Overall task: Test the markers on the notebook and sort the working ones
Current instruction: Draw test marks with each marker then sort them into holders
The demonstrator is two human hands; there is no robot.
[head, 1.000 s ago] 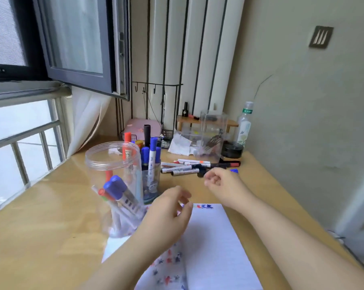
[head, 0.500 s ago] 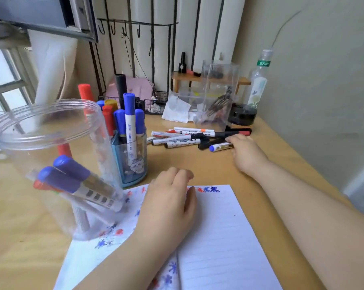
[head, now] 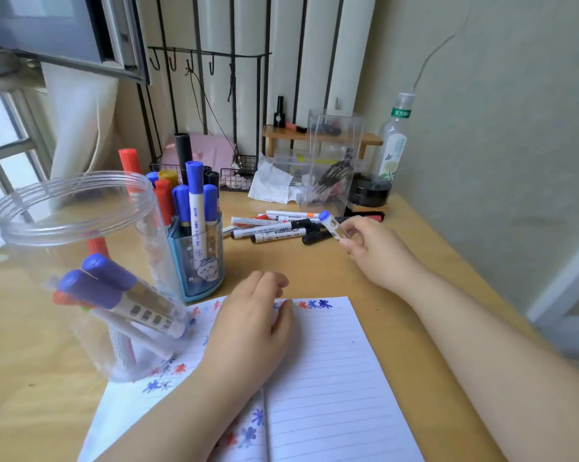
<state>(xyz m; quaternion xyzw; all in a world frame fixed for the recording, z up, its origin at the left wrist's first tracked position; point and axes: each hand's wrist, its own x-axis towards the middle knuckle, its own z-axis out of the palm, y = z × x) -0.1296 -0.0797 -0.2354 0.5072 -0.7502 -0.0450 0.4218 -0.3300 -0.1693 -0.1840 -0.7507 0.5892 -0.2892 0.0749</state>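
While my left hand [head: 254, 315] is pressing flat on the scribbled notebook [head: 328, 378], I am pinching a blue-capped marker [head: 331, 225] in my right hand [head: 371, 245], judging many loose markers [head: 274, 225] on the desk [head: 314, 268] untested.

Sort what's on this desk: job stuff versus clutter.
Job: blue-capped marker pinched in right hand; left hand resting on notebook; loose markers; clear jar; blue pen cup.

Clutter: water bottle; crumpled tissue; clear box; pink case.

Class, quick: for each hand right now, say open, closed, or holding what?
Left hand: open, resting flat on the notebook, holding nothing.
Right hand: closed, pinching a blue-capped marker lifted above the desk.
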